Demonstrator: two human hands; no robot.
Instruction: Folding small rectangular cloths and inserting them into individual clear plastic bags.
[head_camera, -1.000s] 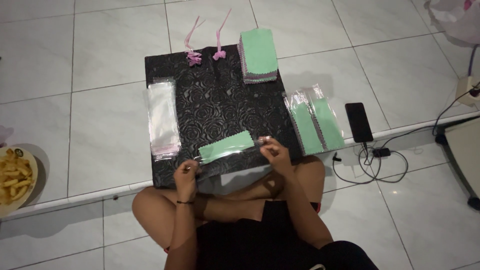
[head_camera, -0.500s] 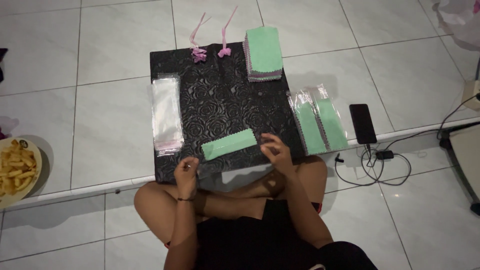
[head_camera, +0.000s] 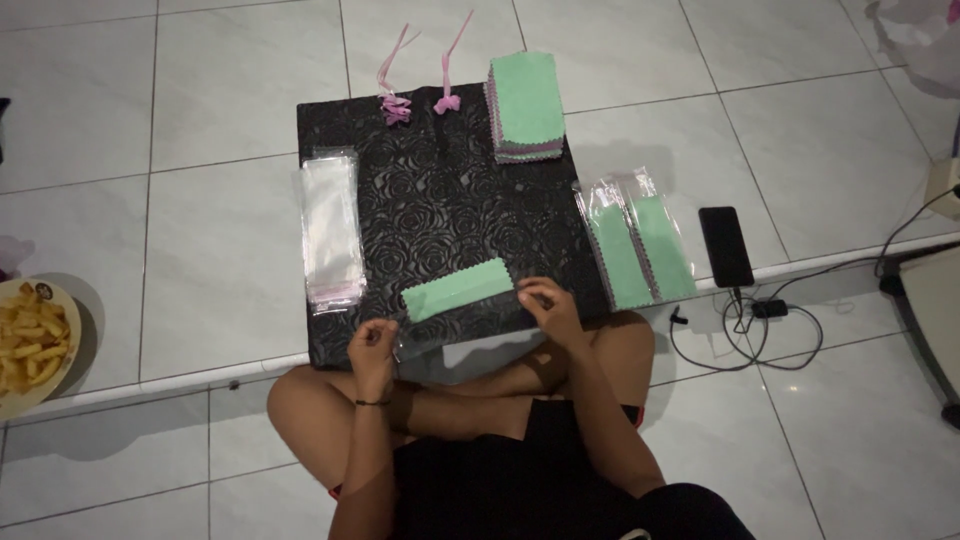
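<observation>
Green cloth (head_camera: 457, 289), clear sleeve (head_camera: 470, 345), both hands pinching

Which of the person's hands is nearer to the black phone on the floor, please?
Right. The right hand is at the mat's near edge, on the phone side; the left hand is further away.

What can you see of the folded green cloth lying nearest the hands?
The green cloth is a long, narrow folded strip, mint coloured, soft-looking, with zigzag-cut edges. It lies flat and slightly slanted near the front edge of the black rose-embossed mat. The right hand is at its right end; the left hand sits just below its left end, apart from it.
</observation>
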